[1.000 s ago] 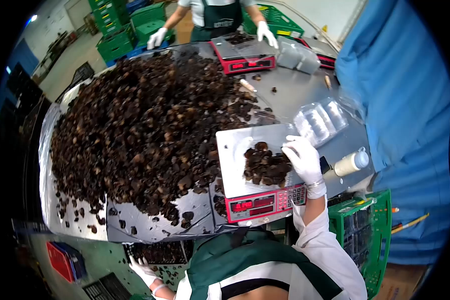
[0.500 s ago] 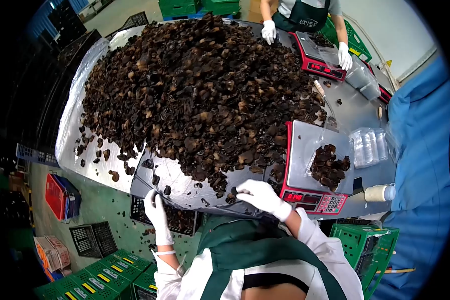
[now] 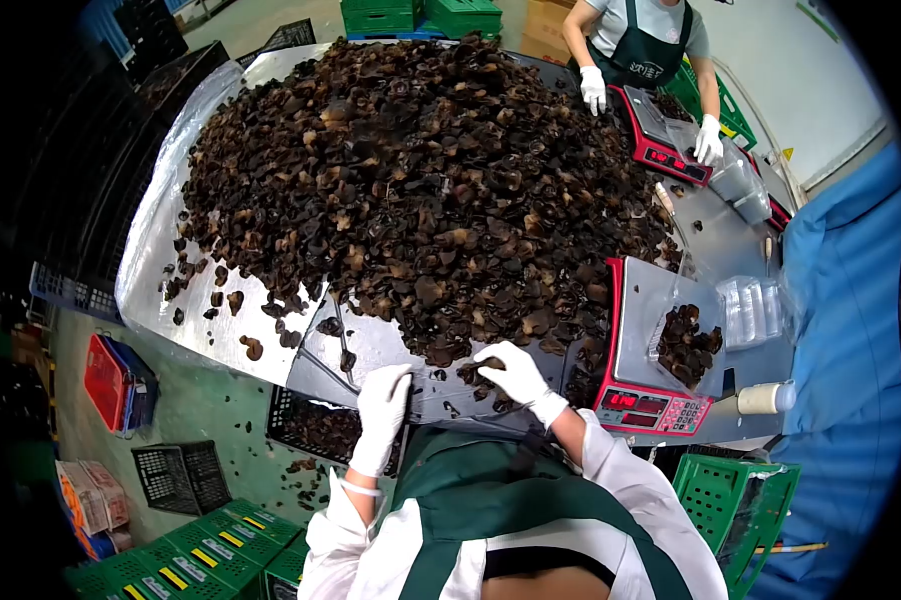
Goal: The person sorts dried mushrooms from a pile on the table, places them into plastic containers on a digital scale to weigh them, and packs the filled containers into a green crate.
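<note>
A large heap of dark brown mushroom pieces covers much of the metal table. My gloved right hand is at the heap's near edge, its fingers bent around a few dark pieces. Left of it, my gloved left hand hovers by the table's front edge, fingers together; whether anything is in them is hidden. To the right, a red scale with a lit display bears a clear plastic tray holding a pile of pieces.
Across the table a co-worker in white gloves stands at another red scale. Clear trays and a bottle lie at the right. Below the front edge is a black crate; green crates stand lower right.
My right hand left the tray on the scale and moved left to the heap's near edge. My left hand rose from below the table and moved right. The view has shifted.
</note>
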The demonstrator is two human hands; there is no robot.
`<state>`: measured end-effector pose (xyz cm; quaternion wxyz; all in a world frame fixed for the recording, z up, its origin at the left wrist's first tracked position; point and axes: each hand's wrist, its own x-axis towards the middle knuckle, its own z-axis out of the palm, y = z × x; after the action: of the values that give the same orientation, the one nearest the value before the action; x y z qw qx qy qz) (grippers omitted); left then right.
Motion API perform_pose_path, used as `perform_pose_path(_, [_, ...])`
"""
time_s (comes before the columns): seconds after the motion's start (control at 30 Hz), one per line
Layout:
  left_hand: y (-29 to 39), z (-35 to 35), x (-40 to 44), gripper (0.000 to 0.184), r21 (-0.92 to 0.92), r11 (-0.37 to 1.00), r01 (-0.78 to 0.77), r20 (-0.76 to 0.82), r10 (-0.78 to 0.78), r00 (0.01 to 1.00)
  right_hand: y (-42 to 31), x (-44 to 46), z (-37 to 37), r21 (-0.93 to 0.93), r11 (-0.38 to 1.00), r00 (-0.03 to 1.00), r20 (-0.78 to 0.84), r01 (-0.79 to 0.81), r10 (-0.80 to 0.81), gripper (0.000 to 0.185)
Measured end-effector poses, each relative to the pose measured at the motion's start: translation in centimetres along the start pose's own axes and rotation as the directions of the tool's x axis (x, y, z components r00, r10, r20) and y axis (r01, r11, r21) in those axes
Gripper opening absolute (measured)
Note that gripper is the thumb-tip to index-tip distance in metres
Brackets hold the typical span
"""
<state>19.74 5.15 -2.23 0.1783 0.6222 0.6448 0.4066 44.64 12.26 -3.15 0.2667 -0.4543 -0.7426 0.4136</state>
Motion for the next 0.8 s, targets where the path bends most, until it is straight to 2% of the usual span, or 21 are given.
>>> perform_pose_path(0.03, [0.0, 0.8, 0.5, 0.018, 0.016, 0.997, -0.077, 0.032, 0.076, 0.997, -0.8, 0.2, -0.6, 0.23, 0.973, 1.0, 0.003, -0.028, 0.028, 0.022])
perform_pose_path(0.07, [0.1, 1.7, 1.0, 0.023, 0.051, 0.987, -0.154, 0.064, 0.15, 0.987, -1.4, 0.1, -2.1, 0.475, 0.784, 0.914, 0.262, -0.4, 0.308, 0.02])
perform_pose_path(0.1, [0.4, 2.4, 1.6, 0.028, 0.083, 0.969, -0.233, 0.098, 0.225, 0.969, -1.4, -0.2, -2.4, 0.589, 0.674, 0.894, 0.271, -0.447, 0.356, 0.02])
perform_pose_path(0.13, [0.6, 2.8, 2.1, 0.037, 0.14, 0.95, -0.28, 0.184, 0.253, 0.95, -1.2, -0.5, -2.6, 0.724, 0.525, 0.887, 0.282, -0.446, 0.365, 0.021])
perform_pose_path(0.17, [0.9, 3.1, 2.4, 0.035, 0.161, 0.934, -0.318, 0.19, 0.287, 0.939, -1.0, -0.9, -2.8, 0.831, 0.356, 0.881, 0.294, -0.428, 0.371, 0.022])
perform_pose_path(0.2, [0.7, 3.4, 2.5, 0.033, 0.173, 0.93, -0.324, 0.206, 0.287, 0.935, -0.7, -1.4, -3.0, 0.898, 0.234, 0.913, 0.309, -0.372, 0.265, 0.025])
perform_pose_path(0.23, [0.3, 3.8, 2.7, 0.03, 0.185, 0.926, -0.33, 0.22, 0.289, 0.932, -0.4, -1.7, -2.9, 0.942, 0.124, 0.93, 0.275, -0.311, 0.243, 0.026])
perform_pose_path(0.27, [-0.1, 4.0, 2.9, 0.03, 0.178, 0.925, -0.335, 0.217, 0.295, 0.93, -0.1, -1.9, -2.8, 0.955, 0.067, 0.932, 0.265, -0.289, 0.246, 0.027])
perform_pose_path(0.37, [-0.6, 4.2, 3.0, 0.024, 0.016, 0.988, -0.151, 0.218, 0.144, 0.965, 1.5, -1.8, -2.1, 0.963, -0.125, 0.941, 0.26, -0.238, 0.216, 0.03])
perform_pose_path(0.43, [0.3, 3.4, 3.6, 0.023, 0.066, 0.967, -0.245, 0.177, 0.23, 0.957, 0.6, -1.1, -2.0, 0.962, -0.169, 0.947, 0.249, -0.216, 0.205, 0.034])
perform_pose_path(0.5, [0.4, 3.3, 3.6, 0.023, 0.129, 0.947, -0.294, 0.216, 0.262, 0.941, 0.1, -0.6, -1.9, 0.891, -0.399, 0.953, 0.28, -0.215, 0.112, 0.042])
perform_pose_path(0.53, [0.3, 3.3, 3.6, 0.024, 0.193, 0.921, -0.339, 0.256, 0.287, 0.923, 0.0, -0.5, -1.8, 0.898, -0.402, 0.941, 0.278, -0.182, 0.195, 0.047])
perform_pose_path(0.57, [0.2, 3.4, 3.6, 0.024, 0.185, 0.92, -0.346, 0.26, 0.294, 0.92, -0.2, -0.4, -1.8, 0.902, -0.401, 0.944, 0.26, -0.162, 0.203, 0.048])
perform_pose_path(0.67, [0.5, 3.6, 3.8, 0.025, 0.167, 0.958, -0.232, 0.289, 0.177, 0.941, 0.0, -0.4, -1.6, 0.876, -0.468, 0.935, 0.253, -0.112, 0.249, 0.05])
perform_pose_path(0.7, [0.9, 3.5, 3.9, 0.025, 0.16, 0.956, -0.244, 0.296, 0.189, 0.936, -0.3, -0.3, -1.7, 0.872, -0.48, 0.931, 0.248, -0.094, 0.268, 0.051])
perform_pose_path(0.77, [1.6, 3.5, 3.7, 0.021, 0.014, 0.996, -0.091, 0.184, 0.086, 0.979, -0.7, -0.4, -1.9, 0.84, -0.539, 0.933, 0.241, -0.063, 0.267, 0.052])
perform_pose_path(0.8, [1.7, 3.6, 3.7, 0.018, -0.049, 0.994, -0.093, 0.136, 0.099, 0.986, -1.0, -0.6, -1.9, 0.867, -0.497, 0.911, 0.238, -0.042, 0.336, 0.052])
